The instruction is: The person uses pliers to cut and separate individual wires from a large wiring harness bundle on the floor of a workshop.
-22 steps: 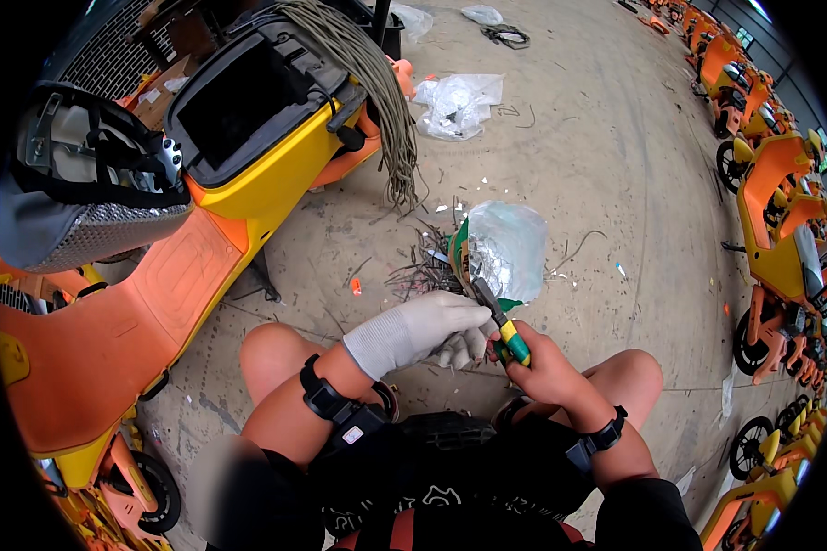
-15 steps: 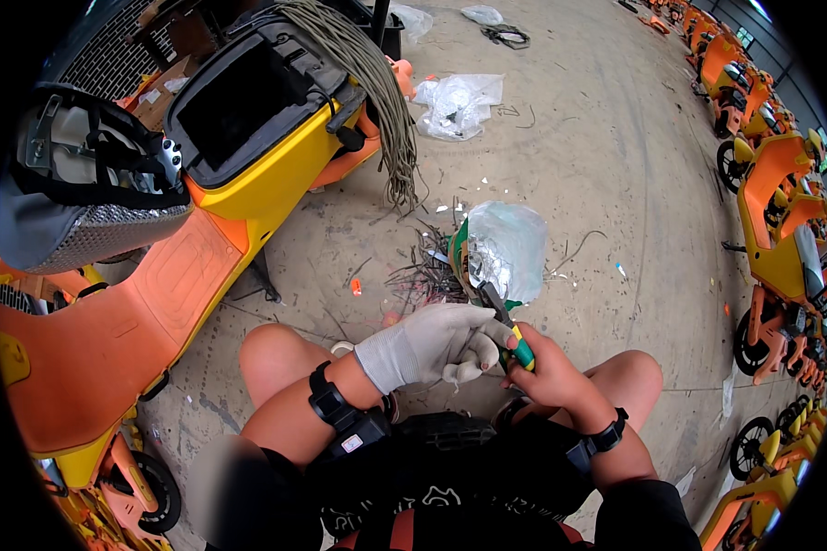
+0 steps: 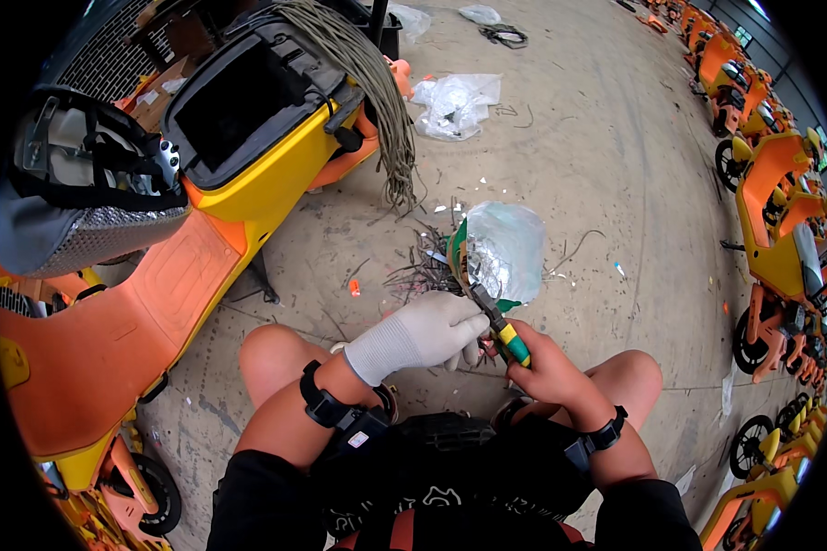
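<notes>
My left hand (image 3: 432,332), in a pale knit glove, is closed with its fingers curled beside the pliers' head. What those fingers pinch, if anything, is hidden. My bare right hand (image 3: 549,365) is wrapped round the green and yellow handles of a pair of pliers (image 3: 510,338), whose dark jaws point up and to the left. Just beyond both hands stands a bag (image 3: 504,248) of clear plastic and green material, with shiny scraps in it. A heap of dark cable offcuts (image 3: 429,268) lies on the floor against its left side.
An orange and yellow scooter (image 3: 170,285) stands close on my left, with a coil of grey-green rope (image 3: 377,83) over its open box. Rows of similar scooters (image 3: 772,202) line the right. Another plastic bag (image 3: 455,103) lies farther off on the concrete floor.
My left hand has shifted slightly left and its fingers have curled in more. The pliers have turned a little in my right hand, showing more of their yellow and green handles.
</notes>
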